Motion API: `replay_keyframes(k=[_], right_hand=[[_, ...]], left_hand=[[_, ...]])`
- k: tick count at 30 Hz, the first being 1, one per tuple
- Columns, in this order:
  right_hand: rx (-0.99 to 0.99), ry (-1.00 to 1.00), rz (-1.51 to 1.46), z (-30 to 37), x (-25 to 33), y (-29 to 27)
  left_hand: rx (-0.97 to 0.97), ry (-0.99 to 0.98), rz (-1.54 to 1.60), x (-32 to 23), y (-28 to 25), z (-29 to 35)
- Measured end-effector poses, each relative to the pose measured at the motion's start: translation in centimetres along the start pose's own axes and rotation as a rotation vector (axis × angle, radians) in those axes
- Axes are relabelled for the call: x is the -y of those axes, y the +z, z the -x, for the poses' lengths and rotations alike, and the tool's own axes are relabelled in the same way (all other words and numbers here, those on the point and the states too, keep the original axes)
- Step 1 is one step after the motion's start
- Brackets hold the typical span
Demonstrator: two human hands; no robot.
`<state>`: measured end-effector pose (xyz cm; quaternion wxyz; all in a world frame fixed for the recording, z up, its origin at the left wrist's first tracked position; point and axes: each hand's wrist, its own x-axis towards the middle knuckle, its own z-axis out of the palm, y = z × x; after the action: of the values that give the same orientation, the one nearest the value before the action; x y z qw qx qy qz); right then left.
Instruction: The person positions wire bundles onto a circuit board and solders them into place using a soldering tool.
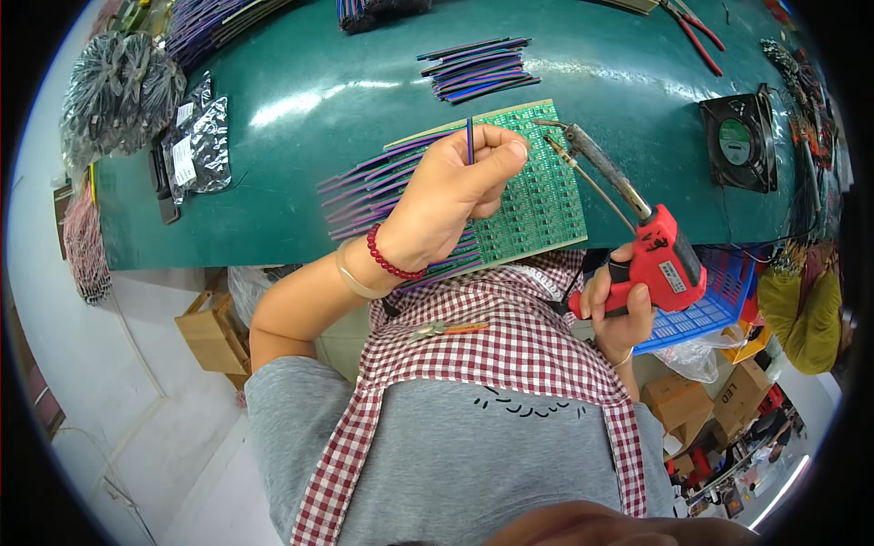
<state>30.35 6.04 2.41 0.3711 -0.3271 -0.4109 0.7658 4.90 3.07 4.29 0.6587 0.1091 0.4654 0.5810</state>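
My left hand (455, 182), wearing a red bead bracelet, is over a green circuit board panel (555, 205) with its fingers pinched. A short blue and dark flat wire (470, 136) stands up from that grip. Many striped multicolour wires (360, 188) stick out from the panel's left side, partly hidden under my left hand and wrist. My right hand (621, 305) is wrapped round the handle of a red soldering gun (669, 259). The gun's long metal tip reaches up and left over the panel's upper right part, close to my left fingertips. Whether it touches the board I cannot tell.
A loose pile of cut wires (478, 71) lies beyond the panel on the green table (309, 164). At the right sit a black fan (739, 141) and red-handled pliers (701, 38). Plastic-bagged bundles (123, 100) crowd the far left. A blue basket (696, 320) is below the table's right edge.
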Motion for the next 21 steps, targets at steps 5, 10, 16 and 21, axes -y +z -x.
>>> replay_keyframes(k=[5, 10, 16, 21], right_hand=[[0.026, -0.025, 0.009, 0.3, -0.3, 0.0], [-0.004, -0.09, 0.061, 0.5, -0.5, 0.2], [-0.218, -0.419, 0.292, -1.6, 1.7, -3.5], [-0.711, -0.771, 0.648, -2.0, 6.6, -10.6]], left_hand=[[0.042, 0.002, 0.078, 0.3, 0.1, 0.1], [0.116, -0.021, 0.114, 1.0, -1.0, 0.5], [-0.013, 0.038, -0.026, 1.6, -1.6, 1.4], [-0.081, 0.11, -0.263, 2.1, -2.2, 2.9]])
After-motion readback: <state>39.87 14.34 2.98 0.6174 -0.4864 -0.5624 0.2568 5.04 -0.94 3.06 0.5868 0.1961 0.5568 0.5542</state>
